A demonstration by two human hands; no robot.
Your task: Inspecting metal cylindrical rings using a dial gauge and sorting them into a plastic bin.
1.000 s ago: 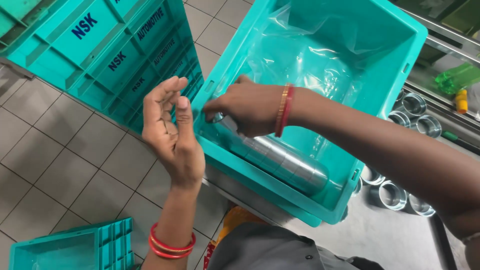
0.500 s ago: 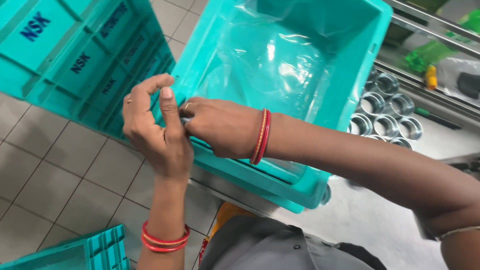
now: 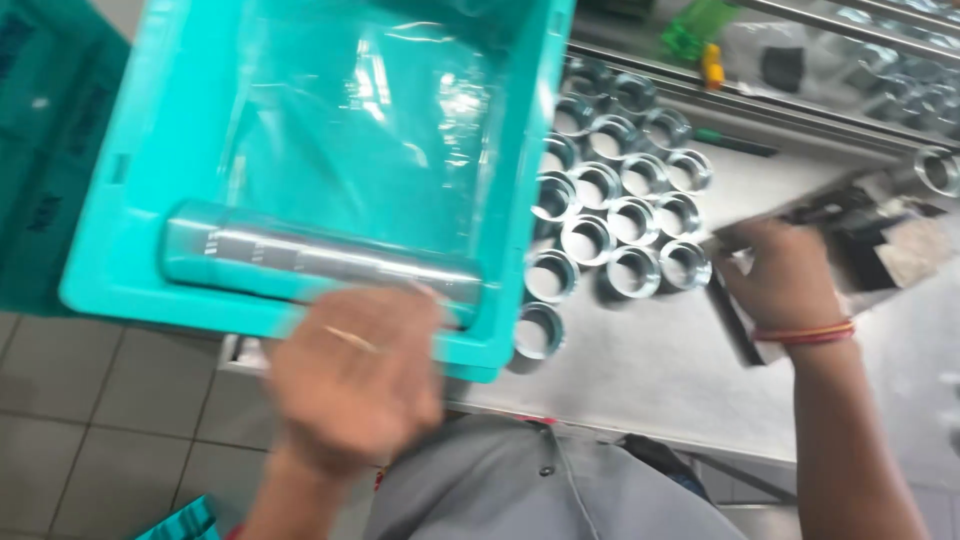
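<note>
While the head view blurs, I see my left hand [image 3: 350, 385] at the near wall of the teal bin [image 3: 120, 250], fingers hidden, beside the steel tube [image 3: 320, 262] inside. My right hand [image 3: 785, 275] grips a dark tool [image 3: 730, 320] near metal rings [image 3: 620, 215].

You're in a factory workshop — machined steel rings [image 3: 610, 215] massed at two o'clock on a metal bench [image 3: 650, 370], teal parts crate [image 3: 140, 180] at ten.
</note>
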